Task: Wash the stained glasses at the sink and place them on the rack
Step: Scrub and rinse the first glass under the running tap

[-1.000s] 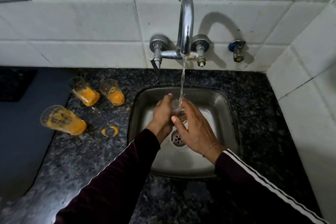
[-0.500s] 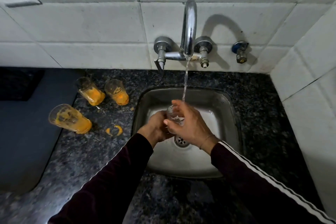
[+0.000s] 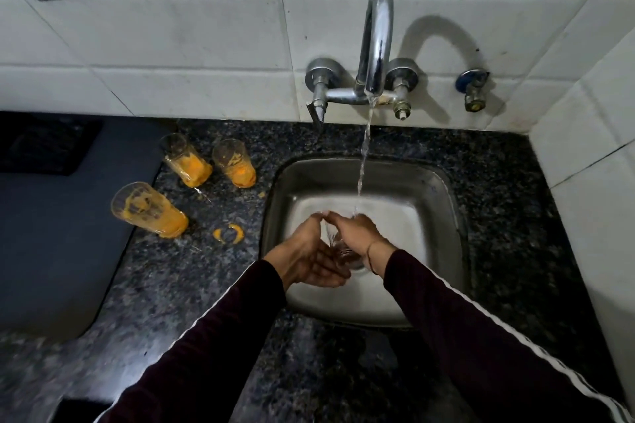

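The dark mat at the left runs out of view past the frame edge, and the speckled counter is dim and blurred toward the bottom. Both dark sleeves are cut off at the lower edge. The steel sink is partly covered by the hands, which hide the drain. The tap on the tiled wall sends a thin stream of water down to the hands.

Three stained glasses stand on the counter left of the sink: the near glass at the mat's edge, the left rear glass and the right rear glass, all smeared orange inside. An orange ring stain lies between the near glass and the sink.

The clear glass sits over the sink basin, between the two hands, and is hard to make out through the motion blur. The left hand cups it from the left and below, fingers curved under its base. The right hand wraps it from the right, with fingertips at the rim where the water lands.
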